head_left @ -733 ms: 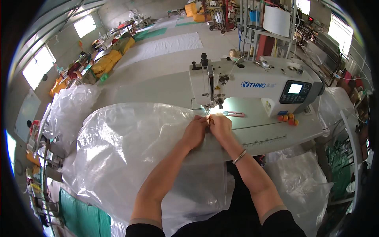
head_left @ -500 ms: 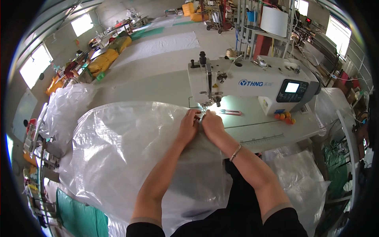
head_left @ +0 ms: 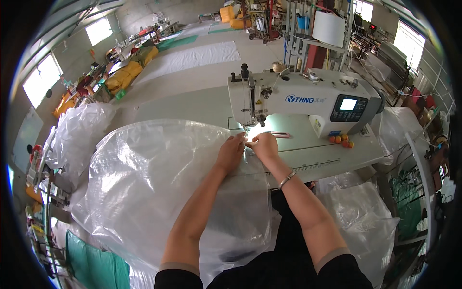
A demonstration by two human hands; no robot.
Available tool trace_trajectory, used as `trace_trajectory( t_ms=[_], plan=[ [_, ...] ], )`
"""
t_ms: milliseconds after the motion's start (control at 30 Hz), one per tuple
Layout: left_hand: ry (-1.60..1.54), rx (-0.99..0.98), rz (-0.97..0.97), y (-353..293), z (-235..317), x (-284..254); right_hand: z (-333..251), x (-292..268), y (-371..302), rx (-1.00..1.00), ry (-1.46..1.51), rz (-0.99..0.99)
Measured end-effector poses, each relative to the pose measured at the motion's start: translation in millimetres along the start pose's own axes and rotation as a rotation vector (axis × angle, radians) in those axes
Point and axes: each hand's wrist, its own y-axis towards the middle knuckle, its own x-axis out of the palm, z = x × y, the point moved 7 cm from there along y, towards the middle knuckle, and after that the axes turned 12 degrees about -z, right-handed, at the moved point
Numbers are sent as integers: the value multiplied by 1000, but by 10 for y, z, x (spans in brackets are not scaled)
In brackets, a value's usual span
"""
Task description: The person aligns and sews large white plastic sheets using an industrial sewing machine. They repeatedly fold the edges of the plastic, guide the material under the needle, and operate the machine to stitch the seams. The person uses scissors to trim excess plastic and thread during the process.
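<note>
A large clear plastic sheet [head_left: 154, 178] spreads over the table's left part and hangs down in front of me. At its far right corner, just below the needle area of a white sewing machine [head_left: 284, 94], my left hand [head_left: 231, 153] is closed on the sheet's edge. Close beside it, my right hand [head_left: 264, 145] has its fingers pinched together on the same corner. The exact bit of plastic between the fingertips is mostly hidden. Just beyond the right hand lies a pink-handled cutter [head_left: 280, 135].
Several small red and orange balls [head_left: 344, 140] sit by the machine's base. A ruler strip [head_left: 315, 165] runs along the table's near edge. More bunched clear plastic lies at the left [head_left: 84, 130] and lower right [head_left: 358, 216]. A thread stand with a white cone [head_left: 328, 28] rises behind the machine.
My right hand has turned slightly, its fingertips drawing down and left toward the left hand. The left hand stays at the sheet's corner. The whole view has shifted a little.
</note>
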Motion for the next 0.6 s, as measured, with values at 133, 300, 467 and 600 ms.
trace_trajectory(
  t_ms=[133, 300, 467, 600],
  plan=[
    [-44, -99, -24, -7, -50, 67, -58, 41, -36, 7, -134, 77],
    [84, 37, -47, 10, -77, 102, -368, 157, -117, -264, -438, 73],
    [-94, -69, 72, -57, -86, -15, -649, 344, -188, -320, -771, -135],
    [48, 108, 12, -36, 198, 26, -532, 269, -299, -382, -699, -83]
  ],
)
